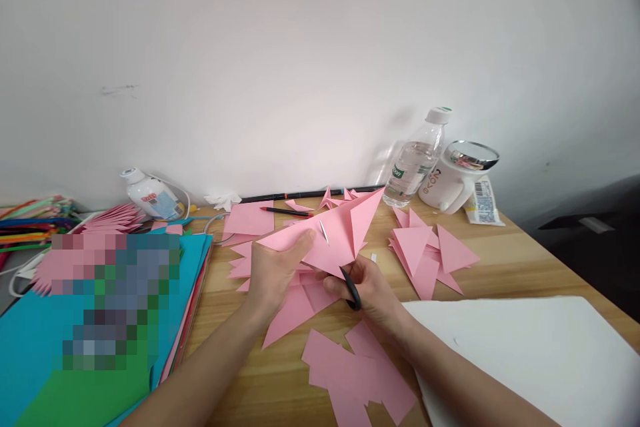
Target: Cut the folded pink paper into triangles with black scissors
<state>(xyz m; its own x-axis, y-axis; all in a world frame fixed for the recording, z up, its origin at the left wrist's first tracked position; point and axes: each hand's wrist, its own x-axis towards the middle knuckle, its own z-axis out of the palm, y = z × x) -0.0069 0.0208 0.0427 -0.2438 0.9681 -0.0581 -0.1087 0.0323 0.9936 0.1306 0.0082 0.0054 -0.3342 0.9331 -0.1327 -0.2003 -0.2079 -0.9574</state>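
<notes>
Nearest the camera, pink strips are lying on the table, just in front of the folded sheet that both hands are working on. A white board is lying to the right of the strips, well below the sheet.

The right hand is gripping black scissors, fingers curled through the handle, directly under the sheet's lower edge. The blades are going up behind the paper, and a thin silver tip is showing through near the sheet's middle. The left hand is pinching the sheet's left part, thumb on top and the other fingers underneath, holding it raised and tilted above the table.

More pink scraps are lying under the sheet. Left of the sheet, a stack of coloured paper is covering the table's edge. Right of the sheet, pink triangles are piling up, overlapping one another.

Behind the sheet, a red pencil is lying across a pink square. Farther back to the right, a water bottle is leaning by a white mug, the two touching. Far back on the left, a glue bottle is lying against the wall.
</notes>
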